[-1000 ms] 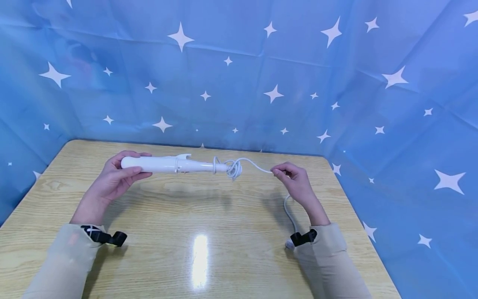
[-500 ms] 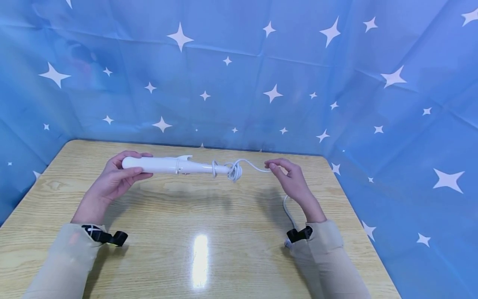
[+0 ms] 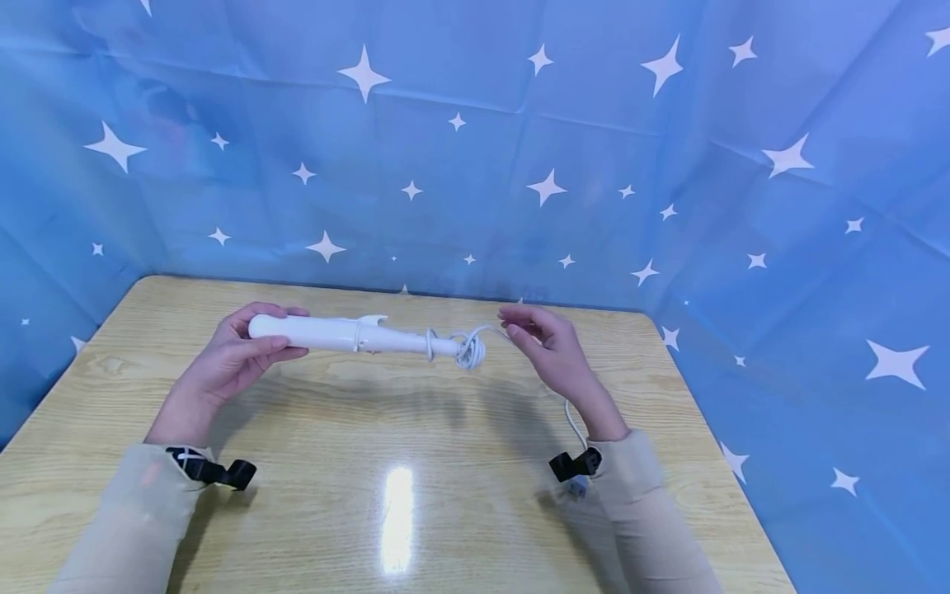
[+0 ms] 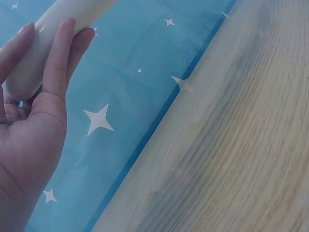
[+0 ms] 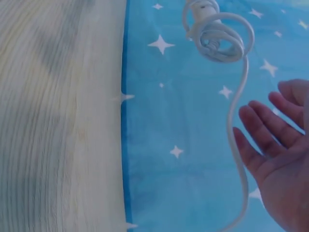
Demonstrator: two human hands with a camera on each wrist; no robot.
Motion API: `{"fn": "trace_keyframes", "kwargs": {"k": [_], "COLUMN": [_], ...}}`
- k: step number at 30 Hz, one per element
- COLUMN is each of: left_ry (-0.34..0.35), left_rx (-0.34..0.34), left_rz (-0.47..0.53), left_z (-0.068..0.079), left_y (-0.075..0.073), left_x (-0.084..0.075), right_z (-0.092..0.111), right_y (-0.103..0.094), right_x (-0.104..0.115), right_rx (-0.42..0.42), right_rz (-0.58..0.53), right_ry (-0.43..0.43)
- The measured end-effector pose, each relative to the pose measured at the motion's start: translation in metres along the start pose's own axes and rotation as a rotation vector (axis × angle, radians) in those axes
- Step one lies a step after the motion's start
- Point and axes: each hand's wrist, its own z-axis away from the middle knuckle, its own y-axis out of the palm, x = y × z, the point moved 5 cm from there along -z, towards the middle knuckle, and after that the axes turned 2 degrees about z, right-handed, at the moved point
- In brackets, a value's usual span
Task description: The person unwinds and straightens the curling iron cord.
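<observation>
My left hand [image 3: 223, 355] grips the thick, rounded end of a white curling iron [image 3: 326, 333], thumb on the near side and fingers behind. It is held level above the table, its small lever pointing up and its narrow handle to the right. White cord [image 3: 471, 353] is looped in a small coil at the handle's end. Beside that coil is my right hand [image 3: 552, 351]. In the right wrist view its fingers are loosely spread, and the hanging cord [image 5: 230, 116] passes along the fingertips without being gripped.
The wooden table [image 3: 319, 495] lies below both hands. A plug [image 3: 577, 487] on the cord's free end sits near the right wrist, partly hidden by the wrist camera [image 3: 575, 466]. A blue cloth [image 3: 475, 165] with white stars hangs behind the table and at its sides.
My right hand has let go of its pinch on the cord and moved left toward the coil, fingers loosening. The left hand keeps its grip; the iron's handle end has dipped slightly.
</observation>
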Motion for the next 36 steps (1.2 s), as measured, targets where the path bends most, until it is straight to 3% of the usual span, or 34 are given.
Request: {"fn": "trace_keyframes", "kwargs": {"k": [6,19,36], "left_ry": [-0.017,-0.014,-0.026], "left_rx": [-0.003,-0.013,-0.019], "left_rz": [-0.047,-0.032,-0.042], "left_z": [0.001,0.0,-0.002], "left_y": [0.0,-0.001,-0.002], "left_x": [0.001,0.003,0.006], "right_z": [-0.003,-0.003,0.004], "right_y": [0.014,0.025,0.013], "right_x": [0.0,-0.004,-0.001], "right_rx": [0.052,0.164,0.109], "right_rz": [-0.027,-0.013,0.036], "right_ry": [0.023,0.104,0.156]}}
